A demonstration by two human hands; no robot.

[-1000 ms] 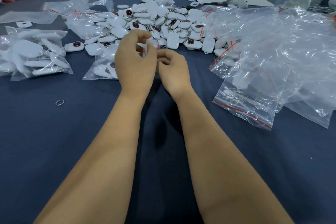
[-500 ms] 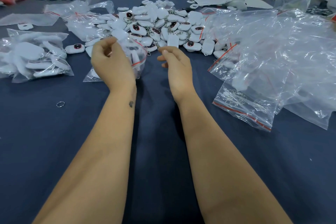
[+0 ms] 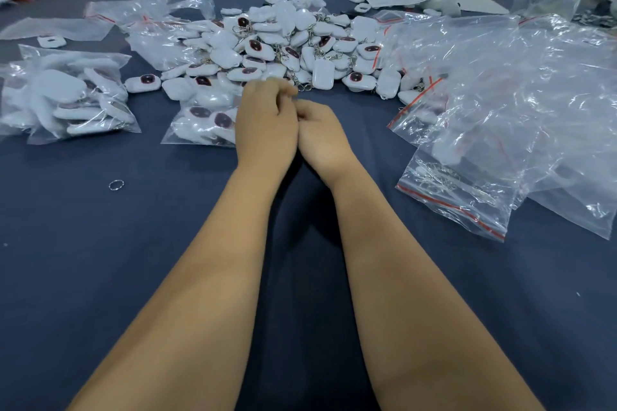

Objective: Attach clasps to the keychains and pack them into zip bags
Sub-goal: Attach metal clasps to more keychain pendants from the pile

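Two hands meet on bare blue cloth [image 3: 100,277] just before the keychain pile [image 3: 293,47]. The left hand [image 3: 265,123] has let go of the packed bag [image 3: 203,123] beside it. Both now curl; whether the right hand [image 3: 322,133] holds anything is hidden.

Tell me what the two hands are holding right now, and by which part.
Cannot be told: left hand and right hand are curled together, knuckles up, hiding anything between their fingers.

left hand [image 3: 267,123] touching right hand [image 3: 322,133] (fingers curled), keychains [image 3: 287,43] beyond
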